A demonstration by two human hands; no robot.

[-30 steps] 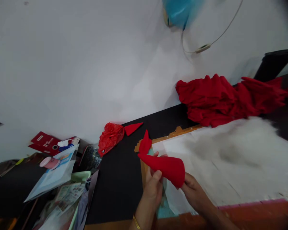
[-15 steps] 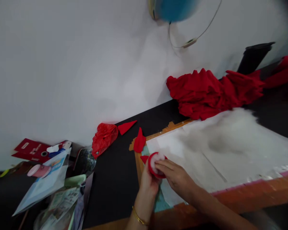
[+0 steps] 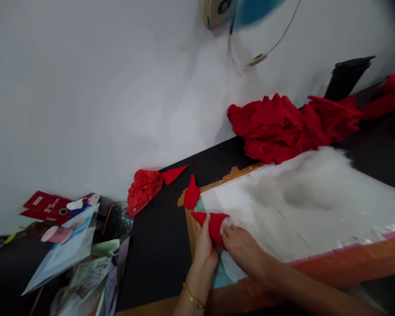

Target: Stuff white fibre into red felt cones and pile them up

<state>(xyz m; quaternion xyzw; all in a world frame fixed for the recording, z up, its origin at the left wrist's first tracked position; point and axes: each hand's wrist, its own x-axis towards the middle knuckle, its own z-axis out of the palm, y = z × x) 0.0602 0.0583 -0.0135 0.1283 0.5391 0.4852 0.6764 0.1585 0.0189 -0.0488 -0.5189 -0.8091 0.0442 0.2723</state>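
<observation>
A small red cone-shaped fabric hat [image 3: 217, 228] lies sideways in my left hand [image 3: 206, 252], whose thumb and fingers wrap round it. Its pointed tip aims left. White stuffing [image 3: 224, 223] shows at the wide mouth on the right. My right hand [image 3: 245, 248] is at that mouth, fingers bent and pressed together on the stuffing; the fingertips are partly hidden. A second red cone hat [image 3: 192, 195] stands just beyond, on the taped corner of the mat. Farther back lies a flat red cone piece [image 3: 174, 175].
A blurry mass of white fluff [image 3: 296, 188] covers the taped white sheet at right. Behind it is a heap of red cloth [image 3: 279, 127] and a black container [image 3: 349, 77]. A red plastic bag [image 3: 144, 188], a red box [image 3: 46, 206] and a green basket [image 3: 107, 248] are leftward.
The red hat has turned from its mouth facing me to lying sideways, mouth right. My right fingers have moved from on top of the stuffing to the mouth's right side.
</observation>
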